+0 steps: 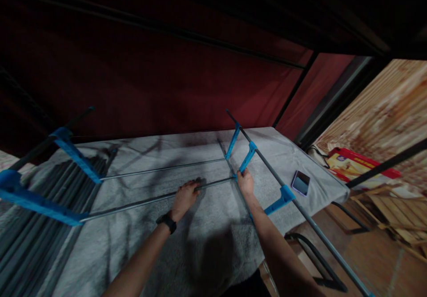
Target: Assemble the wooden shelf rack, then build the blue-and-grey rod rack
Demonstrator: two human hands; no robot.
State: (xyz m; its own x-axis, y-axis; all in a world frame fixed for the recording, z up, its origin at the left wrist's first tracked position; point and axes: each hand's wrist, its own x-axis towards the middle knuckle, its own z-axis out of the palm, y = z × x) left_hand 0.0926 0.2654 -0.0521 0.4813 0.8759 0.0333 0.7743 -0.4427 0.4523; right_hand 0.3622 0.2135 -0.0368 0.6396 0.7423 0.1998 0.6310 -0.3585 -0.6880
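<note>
My left hand (pixel 187 199), with a dark watch on its wrist, closes around the nearer grey metal tube (pixel 133 204) of a frame. My right hand (pixel 246 183) grips the lower end of a blue plastic bracket (pixel 247 158), where that tube meets it. More blue brackets, one behind (pixel 232 141) and one in front (pixel 278 201), link to a long metal tube (pixel 320 232) on the right. At the left, two blue brackets (pixel 77 158) join the far ends of the cross tubes. A second cross tube (pixel 163 169) runs parallel behind. My right fingertips are partly hidden.
A grey cloth covers the table (pixel 150 257). Several loose metal tubes (pixel 43 212) lie bundled at the left. A phone (pixel 300 182) rests at the right. Beyond the table edge are a red and yellow box (pixel 356 165) and wooden slats (pixel 393 214). Dark red fabric (pixel 167 83) hangs behind.
</note>
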